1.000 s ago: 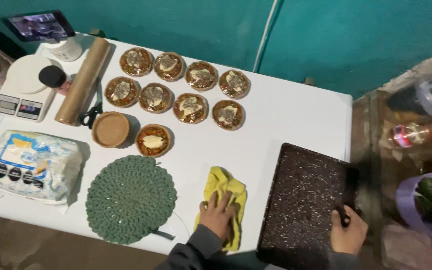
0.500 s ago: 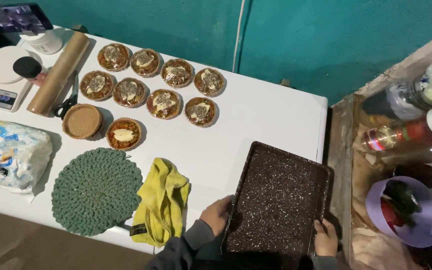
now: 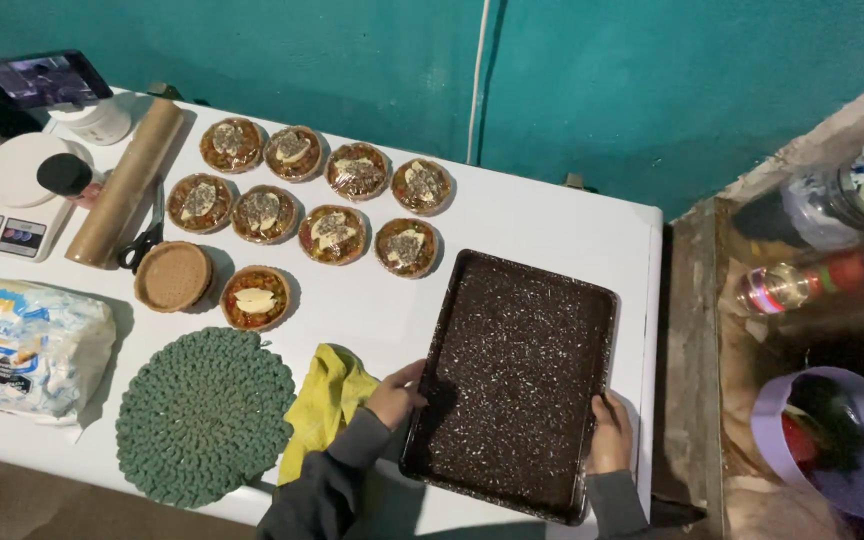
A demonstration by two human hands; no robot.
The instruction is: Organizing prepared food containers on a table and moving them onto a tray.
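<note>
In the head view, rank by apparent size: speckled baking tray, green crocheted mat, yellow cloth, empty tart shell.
1. Speckled baking tray, held by both hands.
2. Green crocheted mat.
3. Yellow cloth, partly hidden by the left sleeve, so unsure.
4. Empty tart shell.

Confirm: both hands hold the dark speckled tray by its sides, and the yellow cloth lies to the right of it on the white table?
Not quite. The head view shows the yellow cloth left of the tray, not right. The rest holds: the left hand and right hand hold its sides on the white table.

Tray right of cloth
</note>
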